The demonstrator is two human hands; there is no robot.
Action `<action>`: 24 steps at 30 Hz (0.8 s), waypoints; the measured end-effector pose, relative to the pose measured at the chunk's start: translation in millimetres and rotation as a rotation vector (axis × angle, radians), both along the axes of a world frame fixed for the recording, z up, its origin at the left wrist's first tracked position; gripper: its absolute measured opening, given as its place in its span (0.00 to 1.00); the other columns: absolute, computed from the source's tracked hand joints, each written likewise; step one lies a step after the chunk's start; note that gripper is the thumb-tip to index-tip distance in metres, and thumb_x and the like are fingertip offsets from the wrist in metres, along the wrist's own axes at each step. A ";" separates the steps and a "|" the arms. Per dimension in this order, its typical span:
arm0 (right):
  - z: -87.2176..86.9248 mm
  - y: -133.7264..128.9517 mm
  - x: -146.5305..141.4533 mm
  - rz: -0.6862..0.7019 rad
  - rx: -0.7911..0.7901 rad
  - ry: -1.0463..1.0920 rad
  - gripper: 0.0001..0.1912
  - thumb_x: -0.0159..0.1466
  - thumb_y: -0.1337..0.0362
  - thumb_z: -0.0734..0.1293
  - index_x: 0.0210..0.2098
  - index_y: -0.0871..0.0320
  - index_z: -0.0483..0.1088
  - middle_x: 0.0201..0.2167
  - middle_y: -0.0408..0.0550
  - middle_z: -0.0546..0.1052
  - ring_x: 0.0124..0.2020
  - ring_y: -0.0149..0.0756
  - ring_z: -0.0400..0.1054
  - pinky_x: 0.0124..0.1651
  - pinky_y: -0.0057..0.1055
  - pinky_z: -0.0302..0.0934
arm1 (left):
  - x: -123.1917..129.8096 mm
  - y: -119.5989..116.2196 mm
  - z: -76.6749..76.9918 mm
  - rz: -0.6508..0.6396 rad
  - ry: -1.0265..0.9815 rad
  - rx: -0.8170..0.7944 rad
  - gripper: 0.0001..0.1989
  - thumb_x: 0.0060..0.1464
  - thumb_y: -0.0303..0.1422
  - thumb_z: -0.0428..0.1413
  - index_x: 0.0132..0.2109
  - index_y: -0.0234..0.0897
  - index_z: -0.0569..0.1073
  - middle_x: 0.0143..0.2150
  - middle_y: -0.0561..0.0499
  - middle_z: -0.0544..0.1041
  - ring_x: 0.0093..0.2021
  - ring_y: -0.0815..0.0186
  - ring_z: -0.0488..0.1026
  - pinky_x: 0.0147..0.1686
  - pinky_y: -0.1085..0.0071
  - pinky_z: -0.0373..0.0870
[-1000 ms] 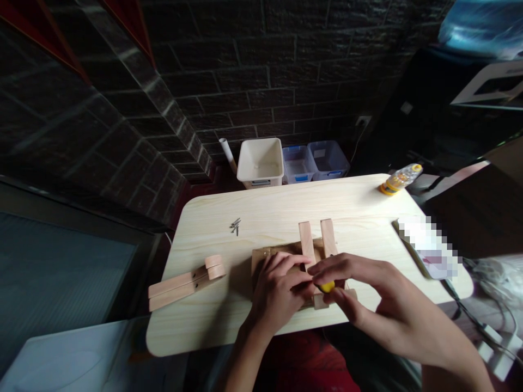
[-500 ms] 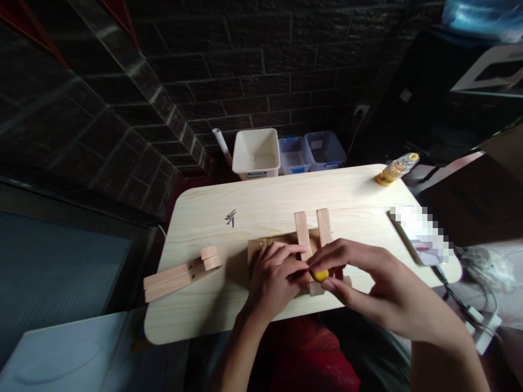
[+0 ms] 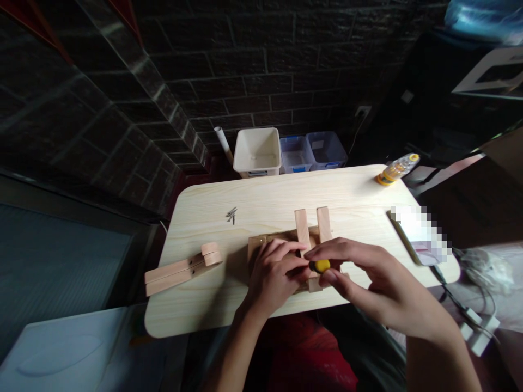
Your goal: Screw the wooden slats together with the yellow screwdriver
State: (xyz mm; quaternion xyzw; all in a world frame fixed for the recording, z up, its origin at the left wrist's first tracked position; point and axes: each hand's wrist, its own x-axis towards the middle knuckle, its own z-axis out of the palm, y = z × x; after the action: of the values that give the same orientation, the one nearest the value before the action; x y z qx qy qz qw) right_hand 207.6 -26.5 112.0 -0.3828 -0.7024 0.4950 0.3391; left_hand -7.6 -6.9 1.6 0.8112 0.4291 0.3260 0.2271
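Note:
My right hand (image 3: 368,272) pinches a yellow-and-black screwdriver (image 3: 322,265) between thumb and fingers, its handle end facing up and its tip out of sight below. My left hand (image 3: 273,272) grips a light wooden strip (image 3: 302,226) just left of the screwdriver, its fingertips on the wood. Beside it lies a second wooden strip (image 3: 324,220), running the same way. Both rest over a brown cardboard box (image 3: 255,245), largely hidden by my hands. A short wooden crosspiece (image 3: 315,285) shows at the strips' near end.
On the table (image 3: 196,207), several screws (image 3: 232,215) lie back left, and a joined wooden piece (image 3: 175,276) lies at the left. A clear bottle with yellow parts (image 3: 396,170) stands back right, near a flat device (image 3: 412,239). Plastic bins (image 3: 257,152) stand behind the table.
The yellow screwdriver handle has shifted slightly up in the view and shows a little more of its black part. My left hand stays on the wood.

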 end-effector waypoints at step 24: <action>1.3 1.4 3.3 0.018 0.005 -0.086 0.12 0.75 0.66 0.68 0.55 0.49 0.77 0.57 0.49 0.80 0.55 0.37 0.75 0.59 0.33 0.70 | -1.4 -0.2 -3.4 0.006 -0.001 -0.007 0.04 0.63 0.31 0.64 0.40 0.46 0.84 0.53 0.54 0.84 0.52 0.57 0.75 0.53 0.57 0.69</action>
State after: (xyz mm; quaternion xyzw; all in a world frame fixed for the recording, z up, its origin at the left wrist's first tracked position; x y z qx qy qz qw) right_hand 210.9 -25.1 113.3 -0.3962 -0.7211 0.4794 0.3052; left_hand -9.0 -7.1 -1.7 0.8089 0.4327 0.3255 0.2292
